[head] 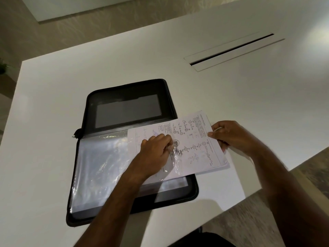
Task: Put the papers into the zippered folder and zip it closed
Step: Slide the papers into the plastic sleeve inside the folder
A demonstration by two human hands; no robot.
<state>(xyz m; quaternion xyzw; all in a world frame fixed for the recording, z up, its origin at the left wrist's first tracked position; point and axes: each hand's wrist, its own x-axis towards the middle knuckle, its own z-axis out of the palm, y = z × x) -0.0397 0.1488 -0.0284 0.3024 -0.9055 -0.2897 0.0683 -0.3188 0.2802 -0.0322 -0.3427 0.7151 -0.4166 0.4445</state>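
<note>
Black, zip-edged fabric folder (128, 107) lies spread open on the white counter (231, 97). Left hand (156, 152) pinches the mouth of a clear plastic sleeve (99, 168) inside it. Just right of that hand, the right hand (229, 136) grips the outer edge of the white printed papers (194, 139), whose near end sits partly under the sleeve. Papers look only part-way in; pushing them home, shutting the folder and zipping remain.

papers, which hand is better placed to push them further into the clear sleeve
Right. The right hand grips the papers at their outer edge, which sticks out past the folder, so it can likely slide them leftward. The left hand pinches the clear sleeve at its opening, holding it apart.
</note>
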